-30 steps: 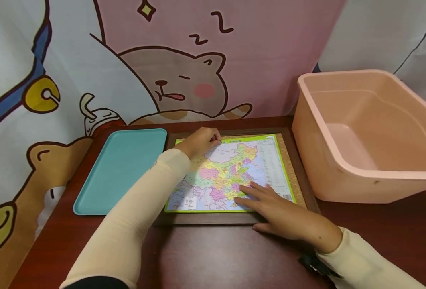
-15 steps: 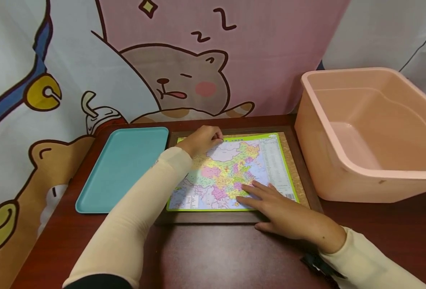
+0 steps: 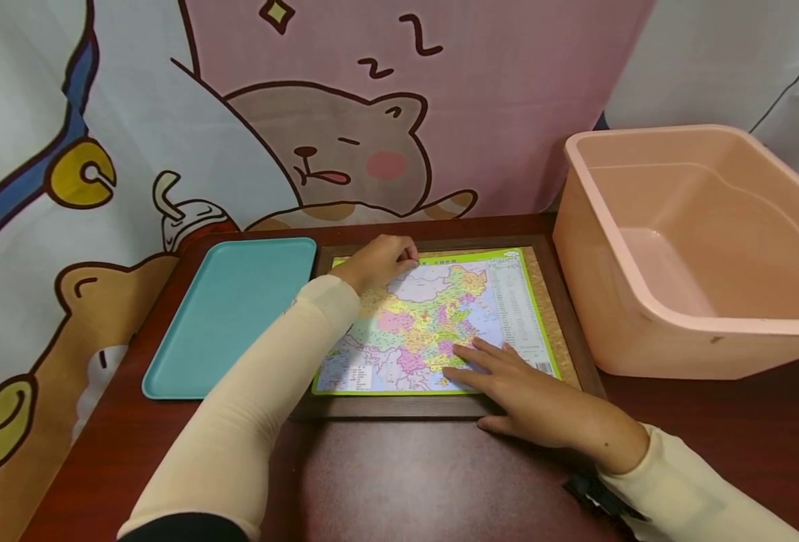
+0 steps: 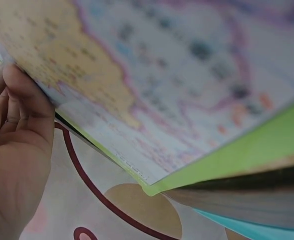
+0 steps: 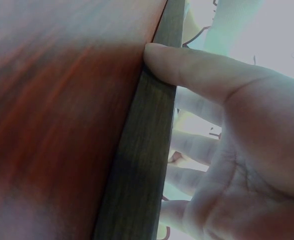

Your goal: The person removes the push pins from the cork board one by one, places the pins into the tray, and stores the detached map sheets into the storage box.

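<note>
Cartoon-printed cloth point(image 3: 508, 98) hangs behind a dark red table point(image 3: 386, 482). Between a teal tray point(image 3: 237, 316) and a pink tub point(image 3: 609, 339), a map point(image 3: 399, 324) lies on a framed corkboard point(image 3: 399, 407). Curled fingers of the left hand point(image 3: 381, 262) meet its far edge; whether they pinch it, I cannot tell. Spread over its near right part, the right hand point(image 3: 521, 391) grips nothing.

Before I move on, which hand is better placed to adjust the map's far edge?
Probably the left hand: it curls right at the far edge of the map, while the right hand spreads over its nearer right side and touches the frame.
</note>
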Demonstrator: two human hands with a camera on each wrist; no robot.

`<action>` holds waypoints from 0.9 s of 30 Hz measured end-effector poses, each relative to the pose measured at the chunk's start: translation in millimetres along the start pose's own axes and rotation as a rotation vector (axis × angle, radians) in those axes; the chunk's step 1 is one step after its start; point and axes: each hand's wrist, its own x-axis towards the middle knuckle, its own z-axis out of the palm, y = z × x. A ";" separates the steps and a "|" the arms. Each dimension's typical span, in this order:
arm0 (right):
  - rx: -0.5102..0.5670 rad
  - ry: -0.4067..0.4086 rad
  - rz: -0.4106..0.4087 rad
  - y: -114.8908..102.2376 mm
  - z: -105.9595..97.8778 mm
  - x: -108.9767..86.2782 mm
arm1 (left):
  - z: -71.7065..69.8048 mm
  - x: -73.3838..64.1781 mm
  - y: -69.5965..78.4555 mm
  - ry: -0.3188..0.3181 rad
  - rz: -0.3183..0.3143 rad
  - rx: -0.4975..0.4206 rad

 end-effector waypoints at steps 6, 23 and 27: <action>0.002 0.002 -0.002 0.0 1.2 -0.5 | 1.1 -0.5 -0.4 0.000 0.005 -0.003; -0.004 -0.014 0.000 0.4 -0.2 0.7 | 0.3 -0.3 -1.9 0.005 0.020 -0.025; -0.005 -0.012 0.001 0.0 0.2 0.7 | 1.0 0.1 -2.9 0.003 0.019 -0.019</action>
